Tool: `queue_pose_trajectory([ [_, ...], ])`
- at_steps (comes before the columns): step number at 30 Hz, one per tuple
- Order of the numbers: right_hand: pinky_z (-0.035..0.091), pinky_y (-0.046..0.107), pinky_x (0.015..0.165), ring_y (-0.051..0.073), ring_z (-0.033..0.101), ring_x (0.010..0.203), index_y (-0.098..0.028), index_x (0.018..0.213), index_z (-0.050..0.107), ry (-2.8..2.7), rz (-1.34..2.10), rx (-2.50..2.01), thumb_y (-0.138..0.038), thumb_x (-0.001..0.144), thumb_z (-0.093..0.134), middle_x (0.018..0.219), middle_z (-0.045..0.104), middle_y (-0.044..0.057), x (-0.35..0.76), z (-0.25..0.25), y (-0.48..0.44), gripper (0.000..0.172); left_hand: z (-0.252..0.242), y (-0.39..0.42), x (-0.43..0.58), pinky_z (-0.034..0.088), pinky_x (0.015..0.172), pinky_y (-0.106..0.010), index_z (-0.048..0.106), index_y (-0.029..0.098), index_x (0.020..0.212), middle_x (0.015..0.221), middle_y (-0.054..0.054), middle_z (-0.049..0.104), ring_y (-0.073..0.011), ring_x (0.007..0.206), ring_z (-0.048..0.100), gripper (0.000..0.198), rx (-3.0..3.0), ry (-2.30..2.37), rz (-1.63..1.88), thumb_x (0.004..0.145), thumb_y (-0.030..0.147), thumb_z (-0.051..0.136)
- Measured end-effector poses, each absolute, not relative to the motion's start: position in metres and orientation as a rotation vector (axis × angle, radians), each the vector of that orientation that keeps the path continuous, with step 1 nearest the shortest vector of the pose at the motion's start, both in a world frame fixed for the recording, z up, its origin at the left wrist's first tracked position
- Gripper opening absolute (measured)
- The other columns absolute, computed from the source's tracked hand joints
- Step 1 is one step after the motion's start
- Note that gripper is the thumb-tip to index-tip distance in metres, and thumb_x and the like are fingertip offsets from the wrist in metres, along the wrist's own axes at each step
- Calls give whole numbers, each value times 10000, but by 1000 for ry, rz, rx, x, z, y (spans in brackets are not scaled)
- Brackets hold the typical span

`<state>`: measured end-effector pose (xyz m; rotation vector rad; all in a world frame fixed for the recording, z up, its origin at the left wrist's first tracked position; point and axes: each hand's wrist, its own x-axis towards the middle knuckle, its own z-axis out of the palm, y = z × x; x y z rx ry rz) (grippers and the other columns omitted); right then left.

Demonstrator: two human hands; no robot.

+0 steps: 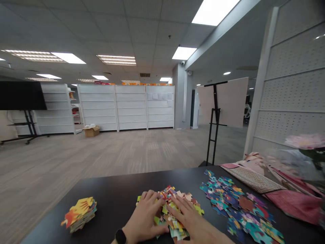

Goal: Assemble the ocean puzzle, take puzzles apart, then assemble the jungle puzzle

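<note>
A heap of loose colourful puzzle pieces (pixel 181 197) lies on the black table (pixel 114 189) in front of me. My left hand (pixel 144 215) rests on the heap's left side with fingers curled over the pieces; a dark watch is on that wrist. My right hand (pixel 186 213) lies flat on the heap's right side, fingers stretched out and apart. Neither hand has lifted a piece that I can see.
A neat stack of yellow-orange puzzle pieces (pixel 80 211) sits at the table's left. A spread of blue-toned pieces (pixel 238 206) lies to the right. Patterned pink cloths (pixel 269 183) and a pink flower (pixel 306 140) are at far right. An easel (pixel 215 118) stands behind.
</note>
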<state>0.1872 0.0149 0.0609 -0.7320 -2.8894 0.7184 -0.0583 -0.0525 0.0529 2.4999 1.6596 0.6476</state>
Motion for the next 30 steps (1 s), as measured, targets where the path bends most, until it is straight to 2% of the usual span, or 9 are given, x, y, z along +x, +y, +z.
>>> queue_pose_trajectory([
  [3,-9,677,1214,419,-8,1549,-316,1606,161,-2850,668,-796,-727,774,684,1706,65,132,175,56,25,1066,46,-57,-76,379,1078,-536,596,355,1315,1309,-59,593,-368,1267,478,705,2369,1772,595,715,659,808],
  [7,-9,632,1234,357,45,1563,-204,1609,221,-2741,753,-877,-683,959,439,1690,129,168,144,52,46,836,19,-67,-100,210,1186,-671,507,374,1431,1641,-101,296,-455,1519,163,730,2212,1804,540,803,672,730],
  [13,203,449,1261,246,280,1530,-107,1602,229,-2709,918,-658,-581,1046,272,1645,301,181,108,62,46,732,-21,-60,-112,283,1197,-594,319,254,1552,1690,-223,-65,-468,1529,112,1135,2311,1599,649,657,751,808],
  [17,164,500,1268,286,153,1560,-171,1615,175,-2734,837,-539,-596,987,448,1687,163,136,122,63,28,807,1,-50,-98,178,1210,-658,283,200,1583,1694,-216,21,-465,1526,-61,1200,2328,1574,442,658,777,783],
  [19,73,583,1263,360,26,1560,-218,1608,187,-2788,676,-543,-675,852,628,1697,63,101,133,55,28,988,20,-46,-87,156,1245,-603,143,186,1625,1697,-175,111,-396,1551,-22,1149,2372,1531,491,786,719,721],
  [21,36,636,1248,409,13,1549,-271,1591,221,-2805,569,-610,-718,748,716,1693,84,69,142,40,37,1075,35,-43,-77,154,1260,-570,193,211,1619,1677,-153,224,-371,1556,98,1044,2383,1511,596,837,700,684],
  [23,90,657,1241,421,66,1543,-295,1573,263,-2803,498,-728,-695,792,688,1681,130,50,147,20,55,975,44,-42,-70,173,1264,-523,340,220,1574,1645,-143,317,-348,1541,198,845,2361,1506,723,911,667,614],
  [29,332,693,1163,426,358,1464,-322,1514,434,-2722,148,-658,-631,904,583,1605,379,69,155,-24,110,700,58,-84,-106,241,1230,-545,428,279,1525,1652,-117,302,-362,1510,278,837,2236,1743,1048,798,510,774],
  [30,345,706,1148,431,381,1450,-311,1516,435,-2693,75,-614,-614,914,577,1598,396,85,157,-23,111,689,61,-100,-124,229,1233,-537,526,297,1450,1635,-93,338,-348,1498,301,696,2137,1849,1188,809,440,755],
])
